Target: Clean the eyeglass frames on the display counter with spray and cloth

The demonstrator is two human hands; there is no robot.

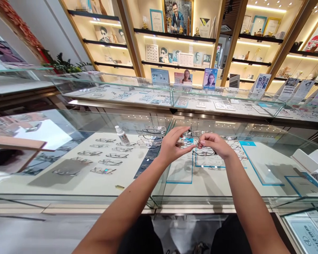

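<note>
Above the glass counter, a pair of thin dark-framed eyeglasses [195, 133] is held up between my two hands. My left hand [172, 143] grips one side, fingertips on top and thumb below. My right hand [214, 144] pinches the frame near its other side with thumb and fingers. Parts of the eyeglasses are hidden by my fingers. Just beneath my right hand lies a dark-rimmed pair of glasses [204, 153], among several other frames. To the left of my left hand stands a white-capped spray bottle [122, 135], slightly tilted in the view.
The glass display counter [159, 197] spans the space before me, with rows of eyeglasses [111, 162] inside on the left. White boxes [308, 160] sit at the right. Behind it stands another glass showcase [172, 97] topped with advertising cards [210, 78], before lit wall shelves [175, 35].
</note>
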